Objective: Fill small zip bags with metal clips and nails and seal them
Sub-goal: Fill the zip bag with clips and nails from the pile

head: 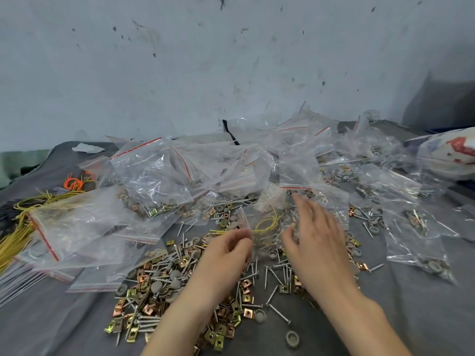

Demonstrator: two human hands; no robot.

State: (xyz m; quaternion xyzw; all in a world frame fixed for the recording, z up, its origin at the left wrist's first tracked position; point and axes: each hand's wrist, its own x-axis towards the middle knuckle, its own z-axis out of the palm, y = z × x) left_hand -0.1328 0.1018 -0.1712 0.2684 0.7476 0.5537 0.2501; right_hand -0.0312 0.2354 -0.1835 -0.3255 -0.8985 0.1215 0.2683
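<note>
- A grey cloth (411, 319) covers the work surface, seen from the head of the person working. A stained pale wall (231, 60) rises behind its far edge.
- At the left edge lie yellow wires (15, 237) and a few orange ties (73, 183). A stack of flat empty bags (18, 278) sits toward the near-left corner, with larger loose bags (77, 222) spilling over it.
- Along the far edge, from left of centre to the right, is a heap of filled bags (167, 176) with red seal strips showing. Many look finished.
- In the near centre, metal clips (144, 278), nails (272, 276) and grey round caps (174, 274) lie loose on the cloth, so plenty seems left to pack.
- The left hand (226, 250) hovers over this pile. Its fingertips pinch the red-striped mouth of a small zip bag (264, 235), held above the centre of the surface. A yellow wire loop (267, 222) shows through the bag.
- The right hand (313, 235) is just beside the left but apart from it, fingers spread and nearly straight over the bag's other side. It is blurred, so contact cannot be told.
- This bag is probably being filled or closed; its seal is not plainly shut.
- Toward the right edge, scattered bags (416, 242) of parts lie singly. A printed sack (452, 152) sits at the far-right corner.
- Loose nails and slippery plastic crowd the hands on every side, so any reach goes through clutter.
</note>
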